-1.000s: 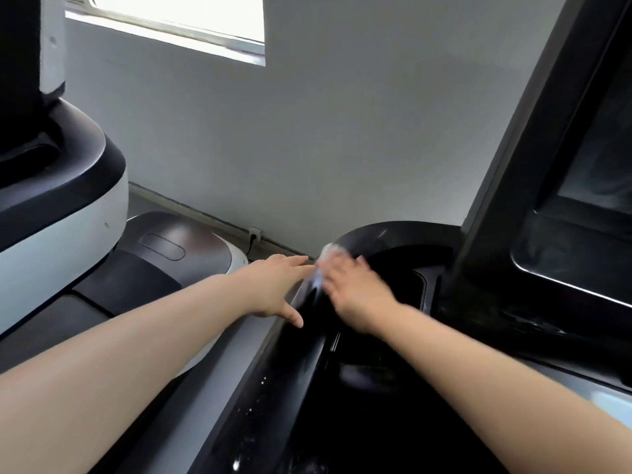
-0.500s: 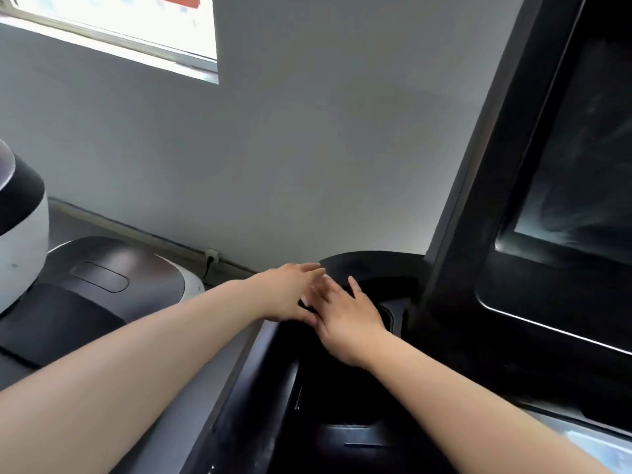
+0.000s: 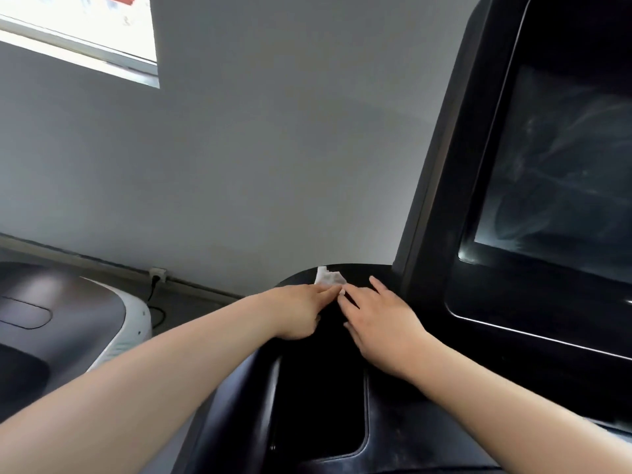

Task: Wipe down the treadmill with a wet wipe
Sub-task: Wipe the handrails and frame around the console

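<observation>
Now showing past the fingertips where half a second ago hidden: white wet wipe (image 3: pixel 329 277), crumpled at the far rounded edge of the treadmill (image 3: pixel 321 398) console. Pinched there between left hand (image 3: pixel 301 311) and right hand (image 3: pixel 383 323), fingertips of both meeting on it; grip light, fingers mostly extended. Probably mid-task, refolding or repositioning rather than rubbing. Streaks visible on the dark screen (image 3: pixel 561 186), dust along the tray rim, so plenty apparently left to wipe. Second machine (image 3: pixel 68 313) off to the left.
</observation>
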The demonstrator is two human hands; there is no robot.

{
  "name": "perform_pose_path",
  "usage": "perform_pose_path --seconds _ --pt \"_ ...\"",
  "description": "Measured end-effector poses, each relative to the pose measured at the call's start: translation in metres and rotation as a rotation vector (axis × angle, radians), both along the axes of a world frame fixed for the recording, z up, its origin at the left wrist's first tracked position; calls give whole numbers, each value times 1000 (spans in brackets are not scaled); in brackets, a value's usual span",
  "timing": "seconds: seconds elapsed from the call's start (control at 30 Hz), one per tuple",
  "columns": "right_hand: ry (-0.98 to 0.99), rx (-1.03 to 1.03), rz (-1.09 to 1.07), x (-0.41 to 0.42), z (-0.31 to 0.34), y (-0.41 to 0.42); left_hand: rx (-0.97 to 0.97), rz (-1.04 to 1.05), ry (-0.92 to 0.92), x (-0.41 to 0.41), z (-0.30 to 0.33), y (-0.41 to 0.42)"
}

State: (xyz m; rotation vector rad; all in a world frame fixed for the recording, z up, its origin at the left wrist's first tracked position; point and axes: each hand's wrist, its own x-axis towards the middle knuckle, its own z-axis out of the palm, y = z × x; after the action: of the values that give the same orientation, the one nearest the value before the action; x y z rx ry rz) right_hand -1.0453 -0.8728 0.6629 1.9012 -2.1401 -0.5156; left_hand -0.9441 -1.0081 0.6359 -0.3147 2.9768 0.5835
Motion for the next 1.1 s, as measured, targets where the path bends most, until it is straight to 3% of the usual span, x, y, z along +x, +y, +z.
perform_pose_path --seconds 0.1,0.2,0.37,0.9,1.1 --pt "163 -36 68 -10 12 22 -214 -46 26 1 -9 -2" --pt "295 -126 -6 -23 30 40 -304 -71 79 2 -11 -8" --pt "221 -174 -166 -35 34 40 -167 -158 132 -17 -12 -17" --pt "372 -314 -61 -51 17 37 -115 -297 30 -127 2 1" --pt "364 -338 -43 -51 17 38 -112 -249 66 -114 -5 -11"
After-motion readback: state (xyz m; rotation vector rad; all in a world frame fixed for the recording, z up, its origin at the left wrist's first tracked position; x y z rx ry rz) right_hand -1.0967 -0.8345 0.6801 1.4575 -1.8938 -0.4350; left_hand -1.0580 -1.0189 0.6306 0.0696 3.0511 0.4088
